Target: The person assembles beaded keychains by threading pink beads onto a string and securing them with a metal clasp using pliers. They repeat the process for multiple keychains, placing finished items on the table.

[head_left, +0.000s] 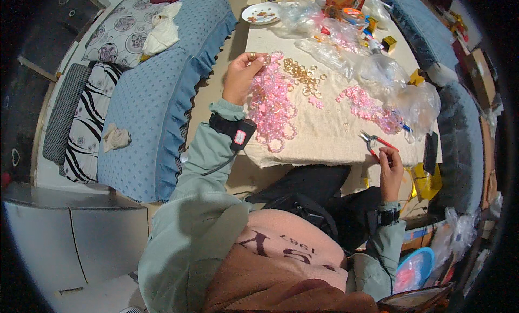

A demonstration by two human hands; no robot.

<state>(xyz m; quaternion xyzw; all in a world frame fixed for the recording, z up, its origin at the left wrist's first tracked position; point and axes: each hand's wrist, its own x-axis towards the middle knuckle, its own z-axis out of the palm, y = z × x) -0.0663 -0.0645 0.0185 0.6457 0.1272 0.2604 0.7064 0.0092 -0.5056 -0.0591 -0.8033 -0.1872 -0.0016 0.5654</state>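
My left hand [243, 78] is closed at the upper end of a heap of pink beaded strands [272, 105], near the table's left edge. Its thumb and fingertips pinch part of a pink bead strand [276, 56]. At the front right of the table, my right hand [391, 173] grips red-handled pliers [372, 139] by the handles. The jaws point up and left, with nothing visible between them. Gold-coloured rings [305, 75] lie just right of the pink heap. A second group of pink beads [361, 103] sits further right, beyond the pliers.
Clear plastic bags [381, 71] crowd the table's right and far sides. A white plate [261, 14] with small bits stands at the far left. A black flat object [431, 153] lies by the right edge. Blue-covered sofas [146, 113] flank the cloth-covered table [319, 145].
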